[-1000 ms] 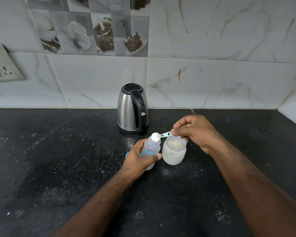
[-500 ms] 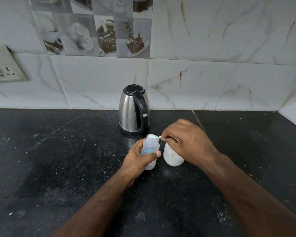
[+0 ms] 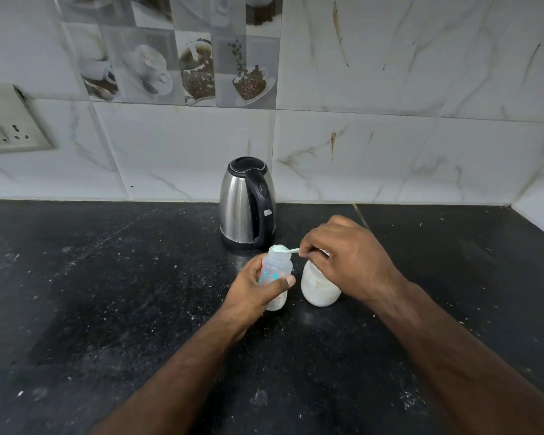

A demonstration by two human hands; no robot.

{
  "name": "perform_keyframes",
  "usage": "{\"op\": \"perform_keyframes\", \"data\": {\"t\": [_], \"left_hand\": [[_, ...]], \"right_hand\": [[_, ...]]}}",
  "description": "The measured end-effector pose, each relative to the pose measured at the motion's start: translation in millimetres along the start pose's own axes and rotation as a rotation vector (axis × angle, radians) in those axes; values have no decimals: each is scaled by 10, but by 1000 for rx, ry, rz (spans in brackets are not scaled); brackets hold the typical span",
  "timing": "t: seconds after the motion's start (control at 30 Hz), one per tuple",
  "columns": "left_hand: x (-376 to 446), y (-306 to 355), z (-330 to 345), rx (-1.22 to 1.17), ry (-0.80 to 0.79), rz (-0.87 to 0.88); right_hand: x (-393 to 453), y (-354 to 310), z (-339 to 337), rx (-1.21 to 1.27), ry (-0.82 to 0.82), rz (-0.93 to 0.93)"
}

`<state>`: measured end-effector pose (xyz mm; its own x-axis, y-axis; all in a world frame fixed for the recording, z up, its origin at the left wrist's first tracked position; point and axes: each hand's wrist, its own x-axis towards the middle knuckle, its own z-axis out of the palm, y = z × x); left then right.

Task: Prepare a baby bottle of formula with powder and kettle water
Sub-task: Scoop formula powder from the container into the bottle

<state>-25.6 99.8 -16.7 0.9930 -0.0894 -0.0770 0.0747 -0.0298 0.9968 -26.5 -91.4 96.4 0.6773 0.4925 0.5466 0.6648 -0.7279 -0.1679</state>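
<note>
Both hands are busy near the middle of the black counter (image 3: pixel 107 309). The left hand (image 3: pixel 258 293) is wrapped around the bottle (image 3: pixel 275 271), with the thumb pressed across its front and the fingers behind it. The bottle is clear with little blue pictures on it. Its bottom looks to rest on the counter, it has no top on, and some white powder sits in the bottom of it. The right hand (image 3: pixel 346 259) pinches the thin handle of a small scoop (image 3: pixel 281 250) between the thumb and fingers. The scoop's round end is right at the open mouth of the bottle, and it is turned over there, with white powder showing at the rim. I cannot tell if powder is falling. Just to the right of the bottle stands the jar (image 3: pixel 319 288), close but not touching it. The jar is clear and partly full of white powder. The right hand hangs over the jar's top and hides its opening. Behind both of them stands the kettle (image 3: pixel 247 202), shiny metal with a black lid and a black handle. Its lid is shut. The kettle sits near the white tile wall (image 3: pixel 421 136). A switch plate (image 3: pixel 10 120) is on the wall far to the left. Small white specks dot the counter around the bottle and jar.
</note>
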Motion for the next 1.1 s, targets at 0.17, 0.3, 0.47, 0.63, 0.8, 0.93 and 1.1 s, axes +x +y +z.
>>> {"op": "perform_keyframes", "data": {"t": [0.17,0.3,0.47,0.63,0.8,0.93,1.1], "left_hand": [[17,-7,-5,8,3,-1],[33,-13,-6,20,10,-5],[43,-17,-5,22,10,-11],[35,6,5,10,10,-12],[28,11,-4,10,13,-21],[17,-1,-23,-5,12,-20],[11,81,-87,13,15,22]], "right_hand": [[12,19,-11,21,-31,41],[26,24,-9,22,-52,72],[40,41,-11,21,-74,112],[41,112,21,119,-82,239],[11,295,24,477,98,548],[-53,607,-7,557,120,797],[-189,876,59,323,-8,858]]}}
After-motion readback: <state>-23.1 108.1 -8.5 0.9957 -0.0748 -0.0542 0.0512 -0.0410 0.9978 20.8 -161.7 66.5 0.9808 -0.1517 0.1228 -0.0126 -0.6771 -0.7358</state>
